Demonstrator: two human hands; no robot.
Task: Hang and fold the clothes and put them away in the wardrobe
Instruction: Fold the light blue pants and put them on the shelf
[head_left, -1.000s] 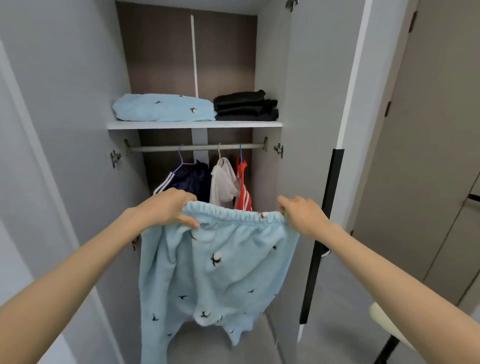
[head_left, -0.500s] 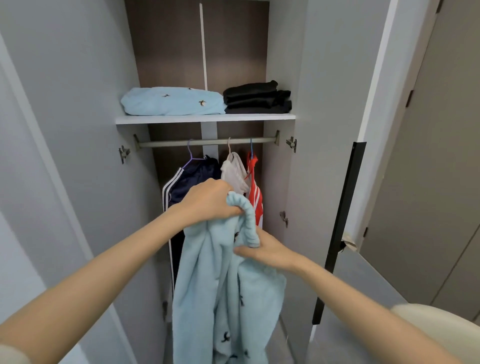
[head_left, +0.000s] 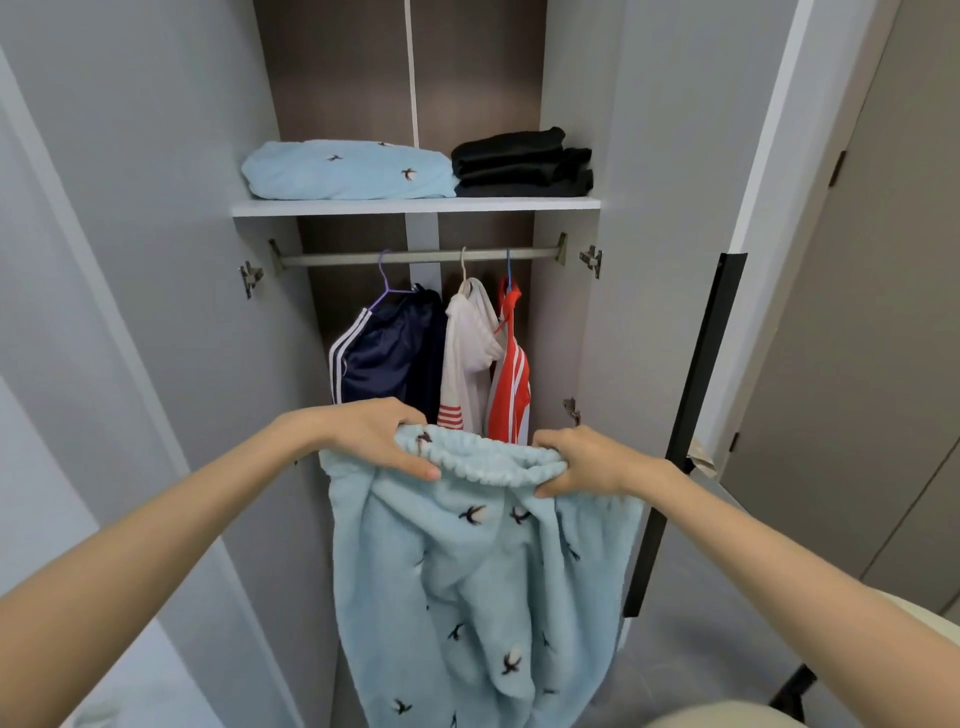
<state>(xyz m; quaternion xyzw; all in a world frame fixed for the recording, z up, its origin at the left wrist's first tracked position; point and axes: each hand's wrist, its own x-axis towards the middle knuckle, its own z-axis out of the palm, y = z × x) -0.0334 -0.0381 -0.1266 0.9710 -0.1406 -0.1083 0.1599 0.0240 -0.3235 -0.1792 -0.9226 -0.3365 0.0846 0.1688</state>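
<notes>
- Head view: my left hand (head_left: 374, 436) and right hand (head_left: 587, 462) each grip the gathered elastic waistband (head_left: 488, 462) of the pale-blue fleece trousers with small dark bird prints (head_left: 483, 571). Each pinches it between thumb and curled fingers.
- The trousers hang from my hands in front of the open wardrobe, below the metal hanging rail (head_left: 415, 256). Their legs drop out of sight.
- They look light, plush and floppy, and not slippery. The thick waistband seems the firmest place to hold, near its two ends, so the cloth falls flat for folding.
- Above, on the white shelf (head_left: 415, 206), a folded pale-blue fleece piece (head_left: 348, 169) lies beside a stack of folded black clothes (head_left: 519, 163). I judge the trousers belong there.
</notes>
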